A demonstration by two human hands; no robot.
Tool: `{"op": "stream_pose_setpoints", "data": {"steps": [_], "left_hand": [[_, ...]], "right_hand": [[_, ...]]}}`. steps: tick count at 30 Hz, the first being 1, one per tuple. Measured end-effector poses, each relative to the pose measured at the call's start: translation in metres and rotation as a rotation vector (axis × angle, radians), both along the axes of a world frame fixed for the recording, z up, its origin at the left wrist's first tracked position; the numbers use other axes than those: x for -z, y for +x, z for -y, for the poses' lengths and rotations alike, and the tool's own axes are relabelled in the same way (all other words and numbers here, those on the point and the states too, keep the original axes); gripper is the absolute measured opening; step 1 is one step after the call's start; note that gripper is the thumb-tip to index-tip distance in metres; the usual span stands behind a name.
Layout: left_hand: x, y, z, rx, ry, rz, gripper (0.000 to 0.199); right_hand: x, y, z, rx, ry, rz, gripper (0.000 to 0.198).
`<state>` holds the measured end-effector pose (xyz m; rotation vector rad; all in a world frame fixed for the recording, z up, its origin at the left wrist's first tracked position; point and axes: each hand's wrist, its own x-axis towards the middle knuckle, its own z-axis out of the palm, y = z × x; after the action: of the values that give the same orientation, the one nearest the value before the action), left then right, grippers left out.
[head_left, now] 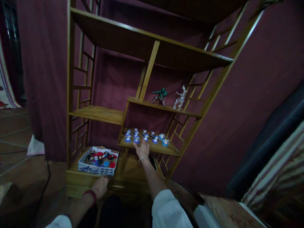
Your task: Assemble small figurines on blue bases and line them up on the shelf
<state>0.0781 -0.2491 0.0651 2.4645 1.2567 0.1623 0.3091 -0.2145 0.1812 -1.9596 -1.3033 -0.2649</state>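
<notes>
My right hand (142, 148) reaches over the front edge of a low shelf, thumb and fingers apart. Its fingertips are close to a small blue-and-white figurine (146, 137); whether they touch it I cannot tell. Several similar figurines stand around it in rows, among them one on a purple base (128, 138) and one on a blue base (165, 142). My left hand (101, 186) is curled closed by the cabinet's front edge, just below an open cardboard box (95, 170); what its fingers hold, if anything, is hidden. Jumbled red, black and blue toy figures (99, 156) lie inside the box.
The wooden display cabinet (154, 69) has stepped shelves and lattice sides. Above the figurines, a green-and-dark figure (161, 95) and a clear deer figure (180, 97) stand on a shelf. A dark red curtain (42, 79) hangs at left; striped fabric (273, 180) lies at right.
</notes>
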Motion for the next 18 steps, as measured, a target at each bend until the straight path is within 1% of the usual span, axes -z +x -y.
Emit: {"op": "stream_pose_setpoints", "data": {"steps": [4, 7, 10, 12, 18], "left_hand": [[0.004, 0.007, -0.013, -0.001, -0.002, 0.006, 0.052], [0.010, 0.012, -0.017, 0.021, 0.006, 0.073, 0.055], [0.016, 0.016, -0.021, 0.041, 0.084, 0.168, 0.050], [0.018, 0.018, -0.026, 0.017, 0.149, 0.202, 0.046], [0.014, 0.017, -0.038, -0.050, 0.266, 0.185, 0.046]], "right_hand": [[-0.001, -0.001, -0.013, 0.067, -0.072, -0.019, 0.063], [-0.004, -0.002, -0.017, 0.081, -0.115, -0.031, 0.066], [-0.006, -0.003, -0.019, 0.088, -0.134, -0.038, 0.064], [-0.005, -0.002, -0.020, 0.098, -0.140, -0.039, 0.061], [-0.003, -0.003, -0.021, 0.110, -0.134, -0.035, 0.054]]}}
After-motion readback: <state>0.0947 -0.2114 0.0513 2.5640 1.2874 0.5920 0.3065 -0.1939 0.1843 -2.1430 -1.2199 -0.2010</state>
